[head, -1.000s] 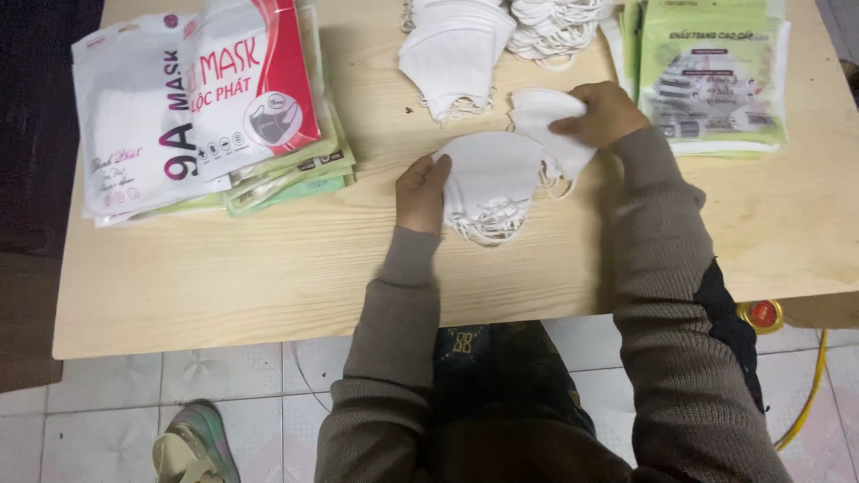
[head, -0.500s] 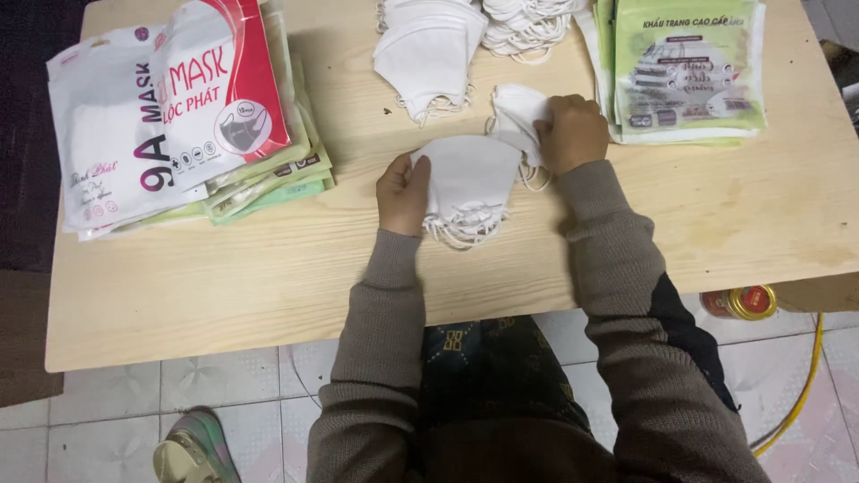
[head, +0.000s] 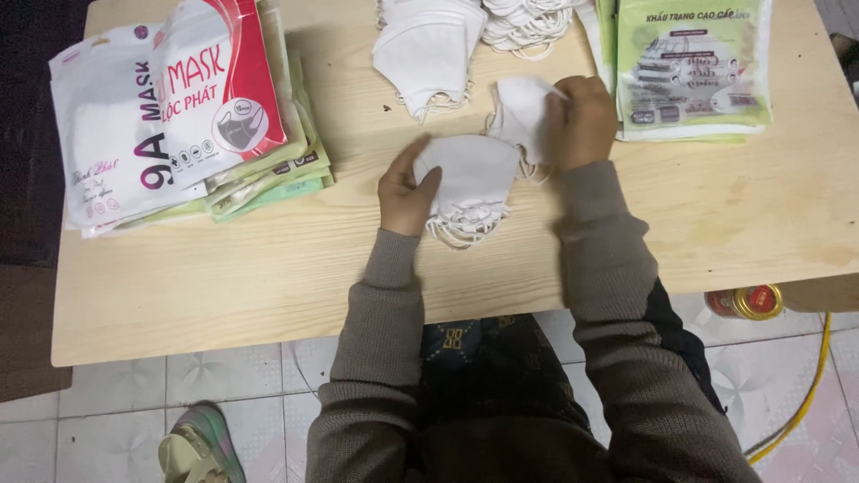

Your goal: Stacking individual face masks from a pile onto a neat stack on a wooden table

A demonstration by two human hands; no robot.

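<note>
My left hand (head: 404, 192) grips a small stack of white face masks (head: 472, 183) at its left edge, just above the wooden table (head: 268, 268). Ear loops hang from the stack's lower side. My right hand (head: 583, 121) pinches a single white mask (head: 519, 112) to the upper right of the stack, close to it. A pile of loose white masks (head: 429, 49) lies farther back, with a bundle of masks with tangled ear loops (head: 528, 22) beside it.
A heap of sealed mask packets (head: 179, 107), white, red and green, sits at the left of the table. Green packets (head: 693, 67) lie at the back right. A tin can (head: 747, 302) and a yellow hose (head: 805, 402) are on the tiled floor, and a sandal (head: 201, 443) is lower left.
My right hand has shifted slightly with the single mask, staying at the stack's upper right. My left hand keeps its grip on the stack. The view has shifted a little.
</note>
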